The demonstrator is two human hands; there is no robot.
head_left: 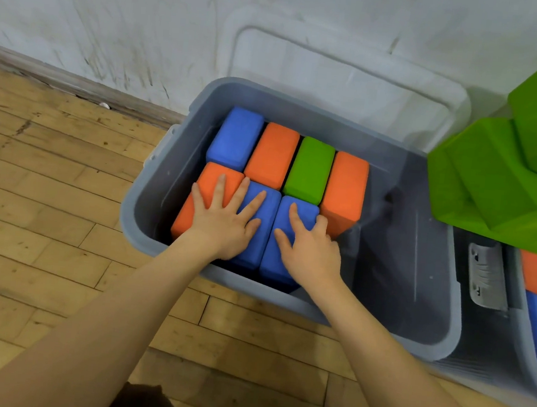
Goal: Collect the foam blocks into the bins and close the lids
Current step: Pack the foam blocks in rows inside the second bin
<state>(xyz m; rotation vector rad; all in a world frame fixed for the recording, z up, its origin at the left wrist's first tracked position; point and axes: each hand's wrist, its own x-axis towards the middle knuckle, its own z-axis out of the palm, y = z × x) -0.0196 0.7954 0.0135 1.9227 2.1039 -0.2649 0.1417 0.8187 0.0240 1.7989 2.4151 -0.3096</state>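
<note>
Your left hand [222,218] lies flat, fingers spread, across the near orange block [207,193] and a blue block [255,225]; your right hand [309,240] presses the next blue block [296,213], fingers loosely bent, gripping nothing. You seem to be seating them level so the lid [340,78] can close. The blocks are matte, round-edged foam bricks, packed touching along the bin's [283,299] left side; its right side is bare. The bin is smooth grey plastic. Its lid leans against the scuffed wall behind. Green blocks [512,172] are heaped beyond the right rim, over a second bin [524,346].
</note>
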